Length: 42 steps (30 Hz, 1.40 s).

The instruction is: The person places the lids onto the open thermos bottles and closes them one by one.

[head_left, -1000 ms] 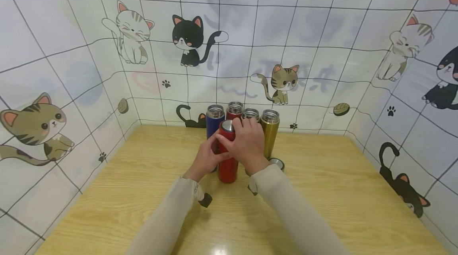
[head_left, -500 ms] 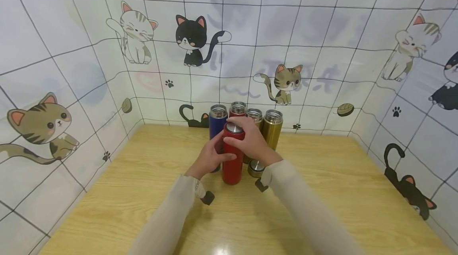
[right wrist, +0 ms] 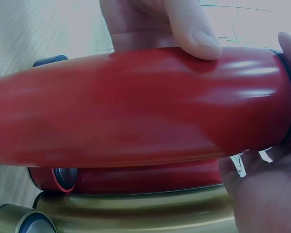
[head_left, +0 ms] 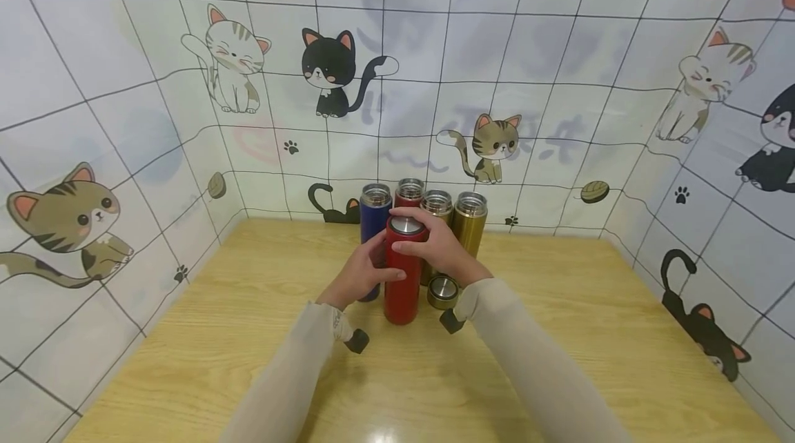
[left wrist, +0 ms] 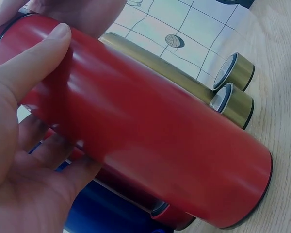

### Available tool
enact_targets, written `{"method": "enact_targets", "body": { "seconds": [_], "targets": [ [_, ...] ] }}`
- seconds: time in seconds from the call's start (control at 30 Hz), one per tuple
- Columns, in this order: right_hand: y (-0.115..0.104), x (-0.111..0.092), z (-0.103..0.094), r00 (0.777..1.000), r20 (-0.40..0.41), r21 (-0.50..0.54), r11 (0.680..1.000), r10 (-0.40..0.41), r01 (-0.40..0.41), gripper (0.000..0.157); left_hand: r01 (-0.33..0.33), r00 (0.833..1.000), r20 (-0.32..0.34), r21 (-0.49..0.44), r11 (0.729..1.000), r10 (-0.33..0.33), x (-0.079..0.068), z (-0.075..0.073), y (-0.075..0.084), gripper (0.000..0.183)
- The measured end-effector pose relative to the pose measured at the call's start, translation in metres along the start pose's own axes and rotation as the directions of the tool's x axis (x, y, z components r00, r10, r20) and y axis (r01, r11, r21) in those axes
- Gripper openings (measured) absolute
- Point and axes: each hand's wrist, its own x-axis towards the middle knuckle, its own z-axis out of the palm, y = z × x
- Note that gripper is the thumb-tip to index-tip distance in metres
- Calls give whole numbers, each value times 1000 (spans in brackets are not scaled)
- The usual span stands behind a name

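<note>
Red and upright, the bottle (head_left: 402, 294) was held by the left hand (head_left: 359, 272), its lid (head_left: 406, 225) gripped by the right hand (head_left: 444, 246); bracing the bottle against twisting seemed wisest.

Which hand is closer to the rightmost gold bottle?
The right hand, gripping the red bottle near its top, is in front and left of the gold bottle; the left hand grips lower, farther left.

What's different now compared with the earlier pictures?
The right hand has turned about the lid, now reaching round its far side; its wrist swung right, uncovering a gold cap. The red bottle has shifted slightly right. The left hand still holds it, and the four open bottles behind stayed put.
</note>
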Motion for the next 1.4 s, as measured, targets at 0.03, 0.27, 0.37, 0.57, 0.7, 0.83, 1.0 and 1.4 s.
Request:
{"method": "enact_targets", "body": {
  "seconds": [0.03,0.27,0.37,0.57,0.7,0.83,1.0,1.4],
  "targets": [
    [0,0,0,1000,-8,-2,1000,4,-4,57,-1,1000,-6,7,1000,1,1,0,-4,76],
    [1,-5,4,996,-81,-81,997,-23,16,54,-23,999,-41,24,999,24,7,2,-24,79],
    [4,-6,6,991,-118,-152,988,-60,41,53,-45,997,-64,35,998,47,7,5,-25,80],
    [7,-8,9,976,-186,-267,962,-112,59,52,-49,992,-110,59,997,55,4,15,-18,80],
    [7,-9,12,962,-229,-351,934,-152,65,50,-59,986,-154,63,996,69,3,21,-22,81],
    [8,-9,15,938,-280,-440,896,-206,66,47,-80,977,-191,76,994,93,1,27,-21,82],
    [8,-8,18,913,-326,-478,876,-244,64,47,-71,964,-246,120,990,99,0,31,-19,87],
    [2,-10,25,938,-314,-353,935,-148,29,52,-15,971,-237,120,993,43,-1,24,-23,90]
  ]
}}
